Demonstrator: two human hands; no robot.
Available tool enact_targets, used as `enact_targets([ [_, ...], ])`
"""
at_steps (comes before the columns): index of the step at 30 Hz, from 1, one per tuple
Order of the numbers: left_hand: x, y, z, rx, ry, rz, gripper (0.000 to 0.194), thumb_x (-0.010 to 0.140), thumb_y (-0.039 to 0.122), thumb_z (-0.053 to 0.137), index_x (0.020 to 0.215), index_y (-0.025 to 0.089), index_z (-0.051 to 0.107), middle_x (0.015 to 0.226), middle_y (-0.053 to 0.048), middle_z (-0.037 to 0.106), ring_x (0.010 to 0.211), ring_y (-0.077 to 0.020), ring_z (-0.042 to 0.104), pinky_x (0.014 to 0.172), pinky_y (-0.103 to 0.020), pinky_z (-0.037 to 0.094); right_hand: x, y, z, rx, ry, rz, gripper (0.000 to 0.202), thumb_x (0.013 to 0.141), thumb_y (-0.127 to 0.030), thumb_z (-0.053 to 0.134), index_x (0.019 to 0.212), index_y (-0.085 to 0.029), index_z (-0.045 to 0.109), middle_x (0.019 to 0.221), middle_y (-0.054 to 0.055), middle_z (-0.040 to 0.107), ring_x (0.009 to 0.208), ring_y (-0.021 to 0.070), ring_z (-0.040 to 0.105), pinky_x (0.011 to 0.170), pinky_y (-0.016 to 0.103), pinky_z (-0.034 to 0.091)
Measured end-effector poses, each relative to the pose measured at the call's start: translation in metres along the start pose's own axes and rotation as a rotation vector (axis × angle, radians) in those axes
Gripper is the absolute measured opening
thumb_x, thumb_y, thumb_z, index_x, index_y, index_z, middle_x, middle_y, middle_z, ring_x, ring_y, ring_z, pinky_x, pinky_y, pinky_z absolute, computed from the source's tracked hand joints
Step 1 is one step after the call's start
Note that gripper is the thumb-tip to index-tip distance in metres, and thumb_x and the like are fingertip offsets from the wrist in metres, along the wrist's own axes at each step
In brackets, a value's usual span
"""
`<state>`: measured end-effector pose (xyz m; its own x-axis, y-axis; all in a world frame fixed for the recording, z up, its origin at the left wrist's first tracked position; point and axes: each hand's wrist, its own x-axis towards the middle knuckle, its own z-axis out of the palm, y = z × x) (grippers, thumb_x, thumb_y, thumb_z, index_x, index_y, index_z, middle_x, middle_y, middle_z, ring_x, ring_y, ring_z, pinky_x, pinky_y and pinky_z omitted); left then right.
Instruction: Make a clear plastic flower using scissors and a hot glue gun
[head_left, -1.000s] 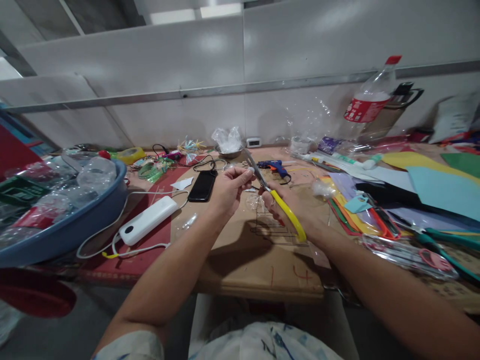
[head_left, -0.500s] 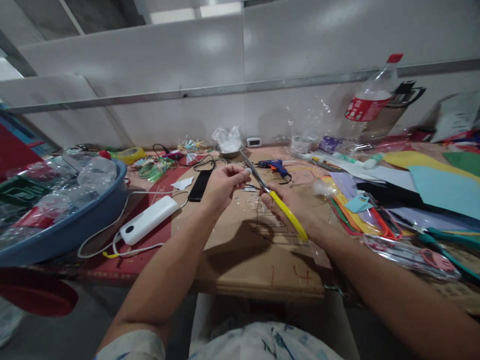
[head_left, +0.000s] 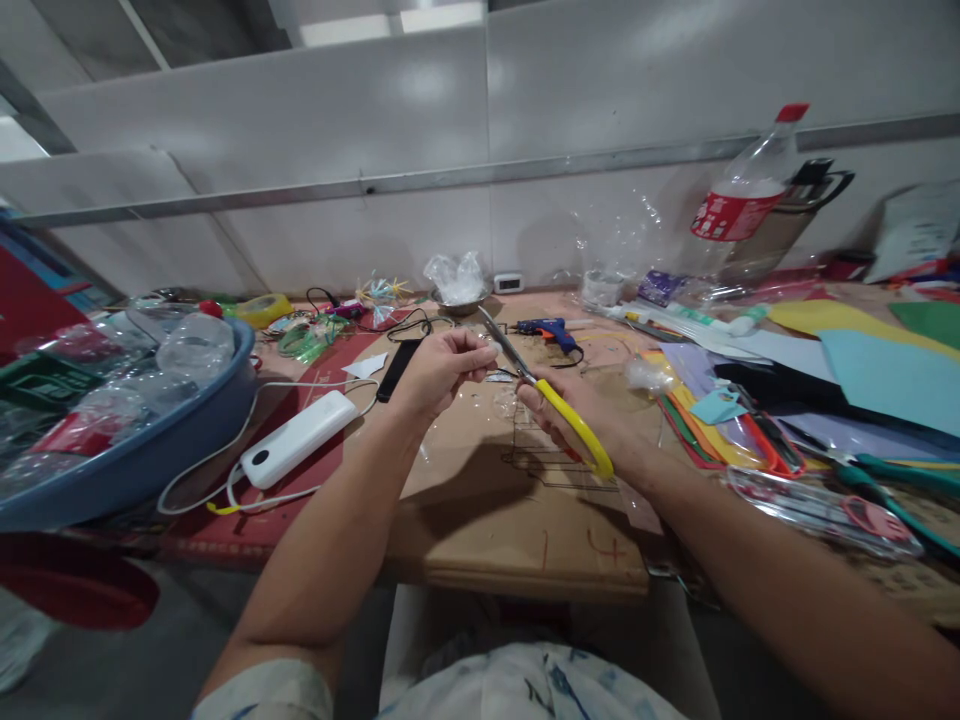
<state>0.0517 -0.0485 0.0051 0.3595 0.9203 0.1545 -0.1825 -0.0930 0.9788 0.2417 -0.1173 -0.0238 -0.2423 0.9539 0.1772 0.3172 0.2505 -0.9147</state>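
Yellow-handled scissors (head_left: 566,412) are gripped in my right hand (head_left: 577,405), their metal blades pointing up and to the left. My left hand (head_left: 450,368) is pinched just left of the blades. Between its thumb and fingers is a small, pale, translucent piece (head_left: 495,350), too small to name surely. The blade tips reach past my left fingertips; whether they touch the piece I cannot tell. Beneath both hands lies a cardboard sheet (head_left: 465,540) with line drawings and small clear scraps on it.
At left, a blue basin (head_left: 225,400) holds clear plastic bottles. A white power bank (head_left: 300,440) with a cable and a black phone (head_left: 400,368) lie nearby. Behind my hands is a blue glue gun (head_left: 547,330). Coloured sheets (head_left: 885,370), green-handled pliers (head_left: 900,480) and a large bottle (head_left: 739,205) occupy the right.
Both hands have shifted only slightly, the left a little to the left and down. The scissor handles have turned a bit in my right hand.
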Motion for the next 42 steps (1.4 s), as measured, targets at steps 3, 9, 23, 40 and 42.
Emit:
enact_targets([
  [3,-0.002,0.000,0.001,0.108,-0.078,-0.027,0.030,0.059,0.030,0.088,0.064,0.013,0.064,0.058,-0.001,0.063,0.048,-0.0061,0.051,0.049,-0.021,0.037,0.002,0.001,0.001,0.148,0.110,0.047,0.041,0.085,-0.055,0.066,0.108,-0.022,0.055,0.066,-0.007,0.052,0.041,0.0071,0.041,0.039,0.022,0.034],
  [9,-0.007,-0.003,0.010,0.329,-0.195,-0.032,0.025,0.064,0.030,0.086,0.064,0.013,0.067,0.057,-0.001,0.063,0.049,-0.0077,0.052,0.051,-0.023,0.038,0.005,-0.002,-0.003,0.125,0.266,-0.128,0.040,0.080,-0.031,0.072,0.114,-0.022,0.051,0.084,-0.002,0.062,0.060,0.0106,0.056,0.052,0.025,0.048],
  [23,-0.009,-0.034,0.049,-0.140,-0.011,-0.012,0.034,0.057,0.035,0.093,0.071,0.013,0.070,0.065,0.000,0.064,0.055,-0.0058,0.051,0.053,-0.021,0.038,0.005,-0.005,-0.004,0.233,0.515,-0.194,0.036,0.077,-0.031,0.070,0.103,-0.025,0.045,0.074,-0.004,0.060,0.062,0.0146,0.059,0.057,0.030,0.051],
  [40,-0.009,-0.011,0.035,-0.251,0.043,-0.021,0.031,0.058,0.026,0.089,0.065,0.014,0.062,0.064,0.002,0.058,0.056,-0.0051,0.048,0.056,-0.021,0.038,0.004,-0.011,-0.011,0.119,0.225,-0.118,0.037,0.090,-0.056,0.058,0.106,-0.023,0.053,0.067,-0.004,0.050,0.055,0.0124,0.046,0.052,0.028,0.039],
  [42,-0.008,-0.009,0.031,-0.230,0.070,0.012,0.030,0.059,0.027,0.089,0.068,0.013,0.064,0.063,0.002,0.058,0.057,-0.0055,0.049,0.056,-0.021,0.038,0.002,-0.014,-0.012,0.013,0.146,-0.119,0.037,0.090,-0.060,0.057,0.097,-0.023,0.055,0.067,-0.002,0.051,0.060,0.0142,0.047,0.055,0.029,0.038],
])
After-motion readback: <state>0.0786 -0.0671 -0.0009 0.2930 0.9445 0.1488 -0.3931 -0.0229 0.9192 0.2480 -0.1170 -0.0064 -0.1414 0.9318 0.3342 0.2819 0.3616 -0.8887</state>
